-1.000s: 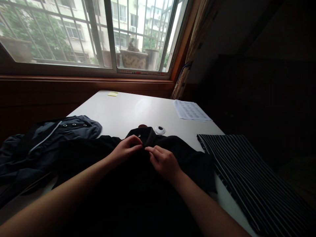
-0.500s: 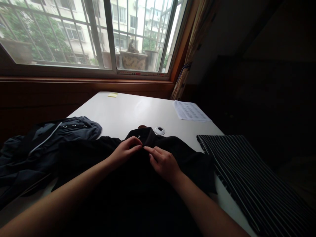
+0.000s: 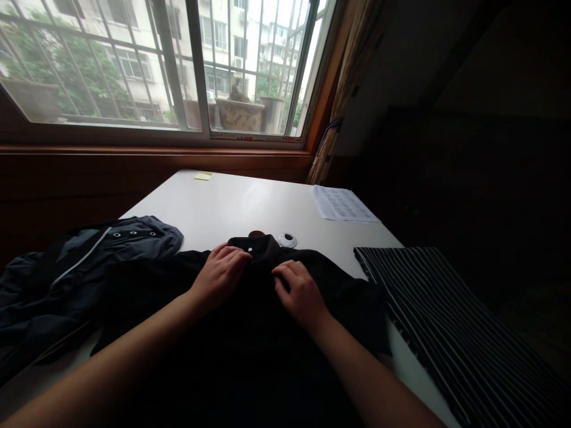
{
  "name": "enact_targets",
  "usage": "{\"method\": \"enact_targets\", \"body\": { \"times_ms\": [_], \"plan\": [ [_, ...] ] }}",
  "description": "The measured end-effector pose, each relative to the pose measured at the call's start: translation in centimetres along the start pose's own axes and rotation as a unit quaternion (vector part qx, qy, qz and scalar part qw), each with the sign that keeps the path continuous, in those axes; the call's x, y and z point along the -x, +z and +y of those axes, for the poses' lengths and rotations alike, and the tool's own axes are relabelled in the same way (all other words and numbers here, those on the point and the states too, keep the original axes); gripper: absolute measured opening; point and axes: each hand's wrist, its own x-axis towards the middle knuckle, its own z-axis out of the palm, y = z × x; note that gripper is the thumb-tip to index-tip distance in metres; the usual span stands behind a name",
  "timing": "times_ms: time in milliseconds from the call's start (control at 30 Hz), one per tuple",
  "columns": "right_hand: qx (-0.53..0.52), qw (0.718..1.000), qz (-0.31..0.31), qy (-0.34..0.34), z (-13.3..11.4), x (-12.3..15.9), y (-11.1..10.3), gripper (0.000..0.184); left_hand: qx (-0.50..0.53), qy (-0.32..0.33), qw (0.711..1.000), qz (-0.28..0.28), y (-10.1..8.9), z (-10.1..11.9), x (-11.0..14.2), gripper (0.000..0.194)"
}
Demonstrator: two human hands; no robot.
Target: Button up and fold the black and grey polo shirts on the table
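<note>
A black collared shirt (image 3: pixel 254 345) lies spread on the white table (image 3: pixel 232 202), its collar (image 3: pixel 264 252) toward the window. My left hand (image 3: pixel 220 274) pinches the left side of the collar near a small white tag. On the other side, my right hand (image 3: pixel 301 291) has curled fingers, thumb close to the index finger, at the collar's right edge. Dark cloth against dark cloth hides how much fabric lies between the fingertips. Just beyond the collar are a white round object with a dark centre (image 3: pixel 288 239) and a brown round object (image 3: pixel 256 234), partly covered.
Left of the shirt is a crumpled dark blue-grey garment (image 3: pixel 147 235) with eyelets. A black-and-white striped cloth (image 3: pixel 428 291) hangs over the right edge. Printed papers (image 3: pixel 343 204) and a yellow sticky note (image 3: pixel 203 176) lie farther back, below a barred window (image 3: pixel 250 65).
My hands have moved apart from their meeting point at the collar front. The left went left and the right slightly right, each staying at the collar. The view tilted up slightly.
</note>
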Motion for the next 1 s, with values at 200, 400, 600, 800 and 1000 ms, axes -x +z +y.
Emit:
{"method": "enact_targets", "body": {
  "times_ms": [200, 400, 600, 800, 1000],
  "plan": [
    [0.065, 0.996, -0.048, 0.031, 0.6, 0.2, 0.7, 0.030, -0.111, -0.059, 0.992, 0.030, -0.5, -1.9, -0.2, 0.037],
    [0.084, 0.992, -0.081, 0.041, 0.8, 0.5, 0.6, 0.035, -0.122, -0.152, 0.980, 0.029, -0.1, -3.9, 0.1, 0.042],
    [0.060, 0.995, -0.073, 0.030, 0.9, 0.5, 0.3, 0.033, 0.025, -0.222, 0.974, 0.044, -0.5, -5.8, 0.0, 0.033],
    [0.046, 0.996, -0.070, 0.022, 0.9, 0.6, 0.1, 0.032, 0.142, -0.228, 0.948, 0.172, -2.0, -3.8, -0.4, 0.021],
    [0.046, 0.995, -0.083, 0.020, 0.6, 0.7, -0.1, 0.032, 0.045, -0.164, 0.971, 0.168, -2.7, -3.5, -2.3, 0.018]
  ]
}}
